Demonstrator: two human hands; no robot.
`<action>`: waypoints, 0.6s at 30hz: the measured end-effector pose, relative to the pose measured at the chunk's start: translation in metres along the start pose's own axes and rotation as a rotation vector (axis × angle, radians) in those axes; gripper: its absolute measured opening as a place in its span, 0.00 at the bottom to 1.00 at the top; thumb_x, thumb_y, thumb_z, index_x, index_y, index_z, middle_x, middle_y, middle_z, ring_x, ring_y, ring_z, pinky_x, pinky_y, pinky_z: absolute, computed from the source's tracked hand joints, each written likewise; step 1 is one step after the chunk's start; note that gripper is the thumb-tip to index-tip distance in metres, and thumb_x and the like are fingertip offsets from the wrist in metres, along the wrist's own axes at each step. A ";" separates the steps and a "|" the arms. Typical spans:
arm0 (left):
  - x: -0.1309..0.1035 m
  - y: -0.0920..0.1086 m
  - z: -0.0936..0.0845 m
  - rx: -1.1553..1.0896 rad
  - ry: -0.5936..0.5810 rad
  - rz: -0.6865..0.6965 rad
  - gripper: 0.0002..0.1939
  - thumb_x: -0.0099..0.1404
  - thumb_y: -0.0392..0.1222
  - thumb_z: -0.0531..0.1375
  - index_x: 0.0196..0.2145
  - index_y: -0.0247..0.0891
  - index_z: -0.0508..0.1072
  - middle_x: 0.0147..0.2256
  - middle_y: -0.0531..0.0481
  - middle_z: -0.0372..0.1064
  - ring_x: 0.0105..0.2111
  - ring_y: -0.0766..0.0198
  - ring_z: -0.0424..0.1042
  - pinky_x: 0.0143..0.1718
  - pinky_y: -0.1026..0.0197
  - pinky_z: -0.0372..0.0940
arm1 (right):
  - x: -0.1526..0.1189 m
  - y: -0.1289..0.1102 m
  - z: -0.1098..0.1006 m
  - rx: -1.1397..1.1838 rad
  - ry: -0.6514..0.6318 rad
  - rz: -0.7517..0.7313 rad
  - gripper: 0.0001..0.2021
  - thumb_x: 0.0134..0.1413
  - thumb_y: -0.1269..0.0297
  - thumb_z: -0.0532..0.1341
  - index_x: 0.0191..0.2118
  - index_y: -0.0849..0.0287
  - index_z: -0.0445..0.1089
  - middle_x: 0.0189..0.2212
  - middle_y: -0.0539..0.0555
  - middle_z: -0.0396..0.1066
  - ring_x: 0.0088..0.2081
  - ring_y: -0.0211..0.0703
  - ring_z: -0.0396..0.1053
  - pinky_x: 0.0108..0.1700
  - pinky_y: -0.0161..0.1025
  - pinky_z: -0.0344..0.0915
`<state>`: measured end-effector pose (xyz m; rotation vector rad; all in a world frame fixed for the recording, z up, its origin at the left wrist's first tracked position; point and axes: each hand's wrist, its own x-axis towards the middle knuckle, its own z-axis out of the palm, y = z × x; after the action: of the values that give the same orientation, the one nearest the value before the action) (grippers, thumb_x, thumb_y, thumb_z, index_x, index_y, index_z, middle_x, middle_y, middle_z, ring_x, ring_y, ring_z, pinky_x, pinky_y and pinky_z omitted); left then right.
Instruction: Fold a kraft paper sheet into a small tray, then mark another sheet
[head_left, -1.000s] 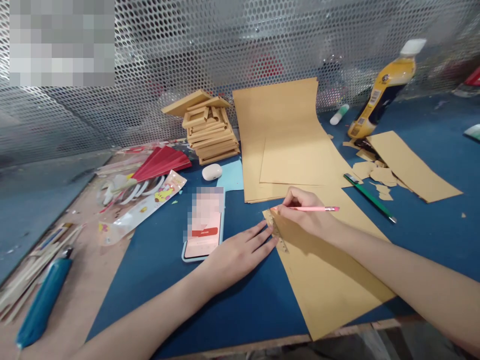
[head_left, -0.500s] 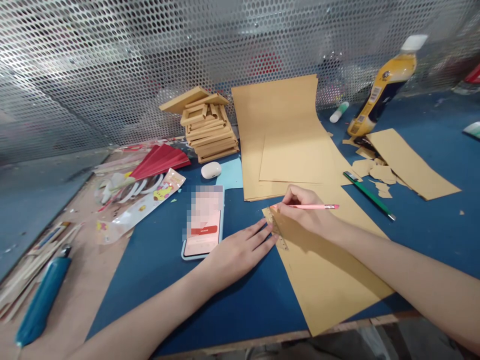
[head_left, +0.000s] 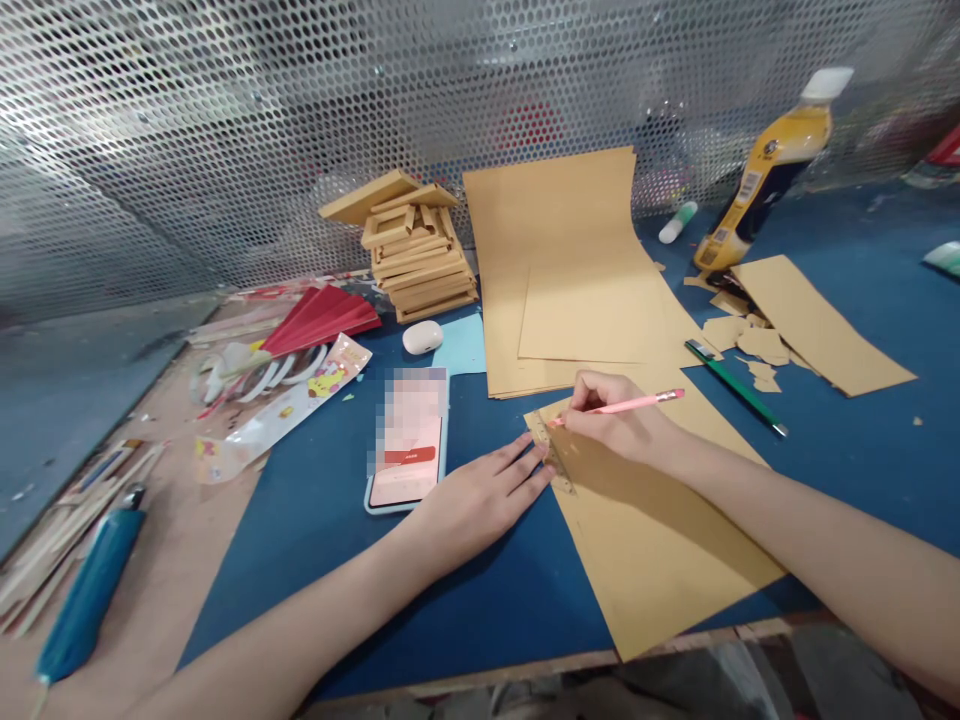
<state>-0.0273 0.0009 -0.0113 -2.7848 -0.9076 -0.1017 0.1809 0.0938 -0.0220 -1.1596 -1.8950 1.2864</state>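
My left hand (head_left: pixel 487 497) lies flat, fingers stretched out, its fingertips pressing a short clear ruler (head_left: pixel 559 468) onto a sheet of brown kraft paper (head_left: pixel 660 560). The ruler runs along the sheet's left edge near its far corner. My right hand (head_left: pixel 611 415) is closed around a pink pencil (head_left: pixel 637 404), whose tip meets the paper beside the ruler. The pencil's eraser end points right and slightly up. Just left of my left hand, a phone (head_left: pixel 409 480) with a lit screen rests on the blue mat (head_left: pixel 420 625).
Behind are larger kraft sheets (head_left: pixel 555 220) and a stack of folded cardboard pieces (head_left: pixel 424 265). A green cutter-like tool (head_left: pixel 739 390), paper scraps (head_left: pixel 761 345) and a yellow drink bottle (head_left: pixel 772 170) stand right. A white case (head_left: pixel 422 338), red folded paper (head_left: pixel 319 322) and a blue-handled tool (head_left: pixel 90 590) lie left.
The pencil tip has shifted slightly right and nearer along the ruler, and its eraser end has tilted up. My left hand stays on the ruler.
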 end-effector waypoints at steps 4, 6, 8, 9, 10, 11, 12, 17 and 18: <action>0.000 0.000 -0.001 0.000 -0.029 -0.007 0.18 0.68 0.27 0.47 0.54 0.28 0.63 0.56 0.36 0.62 0.58 0.53 0.61 0.53 0.54 0.65 | -0.003 -0.004 -0.008 -0.094 -0.093 0.018 0.11 0.44 0.63 0.63 0.23 0.58 0.59 0.18 0.45 0.60 0.20 0.32 0.54 0.19 0.32 0.48; 0.000 0.000 0.000 0.002 -0.031 -0.004 0.19 0.68 0.27 0.47 0.55 0.28 0.63 0.56 0.36 0.62 0.58 0.52 0.61 0.53 0.54 0.65 | -0.004 -0.007 -0.012 -0.128 -0.147 0.016 0.10 0.43 0.64 0.62 0.22 0.58 0.60 0.18 0.45 0.60 0.20 0.31 0.53 0.19 0.31 0.48; -0.001 0.000 0.001 0.004 -0.023 -0.001 0.19 0.68 0.27 0.47 0.56 0.27 0.62 0.56 0.35 0.62 0.57 0.52 0.61 0.53 0.53 0.65 | -0.004 -0.010 -0.014 -0.141 -0.202 -0.009 0.09 0.43 0.65 0.62 0.22 0.58 0.60 0.18 0.45 0.61 0.20 0.31 0.54 0.20 0.31 0.49; -0.001 0.000 0.002 0.006 -0.021 -0.002 0.19 0.68 0.27 0.47 0.56 0.27 0.62 0.56 0.35 0.62 0.58 0.52 0.61 0.53 0.54 0.65 | -0.005 -0.011 -0.016 -0.145 -0.224 -0.020 0.09 0.43 0.65 0.62 0.22 0.58 0.60 0.18 0.45 0.61 0.20 0.31 0.54 0.20 0.31 0.49; -0.001 0.000 0.002 0.009 -0.022 -0.004 0.19 0.69 0.27 0.47 0.56 0.28 0.62 0.56 0.36 0.62 0.58 0.53 0.61 0.53 0.54 0.65 | -0.005 -0.013 -0.016 -0.147 -0.242 -0.026 0.10 0.42 0.66 0.62 0.21 0.58 0.59 0.18 0.45 0.61 0.20 0.31 0.54 0.20 0.31 0.49; -0.001 0.000 0.002 0.013 -0.024 -0.006 0.19 0.69 0.27 0.46 0.56 0.28 0.62 0.56 0.36 0.62 0.58 0.54 0.60 0.53 0.54 0.65 | -0.005 -0.014 -0.017 -0.147 -0.261 -0.025 0.10 0.42 0.66 0.62 0.21 0.58 0.59 0.18 0.44 0.60 0.20 0.31 0.54 0.20 0.31 0.49; -0.001 0.000 0.002 0.019 -0.025 -0.007 0.19 0.69 0.28 0.46 0.56 0.29 0.62 0.56 0.37 0.62 0.58 0.54 0.60 0.54 0.55 0.64 | -0.005 -0.015 -0.018 -0.147 -0.282 -0.017 0.10 0.42 0.66 0.62 0.21 0.58 0.59 0.17 0.44 0.60 0.20 0.31 0.54 0.20 0.31 0.49; -0.001 0.000 0.002 0.036 -0.022 0.000 0.19 0.68 0.28 0.48 0.56 0.28 0.63 0.56 0.37 0.63 0.57 0.52 0.62 0.52 0.55 0.65 | -0.007 -0.020 -0.021 -0.171 -0.368 0.013 0.09 0.42 0.66 0.62 0.21 0.59 0.60 0.18 0.45 0.62 0.20 0.31 0.55 0.20 0.31 0.49; 0.000 0.000 0.002 0.038 -0.023 0.000 0.19 0.68 0.28 0.48 0.55 0.28 0.63 0.56 0.37 0.63 0.57 0.53 0.62 0.53 0.55 0.65 | -0.008 -0.020 -0.021 -0.172 -0.386 0.019 0.10 0.42 0.65 0.63 0.21 0.59 0.60 0.18 0.45 0.62 0.20 0.31 0.55 0.19 0.31 0.48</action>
<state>-0.0275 0.0009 -0.0132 -2.7567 -0.9056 -0.0527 0.1954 0.0930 0.0045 -1.0710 -2.3164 1.4636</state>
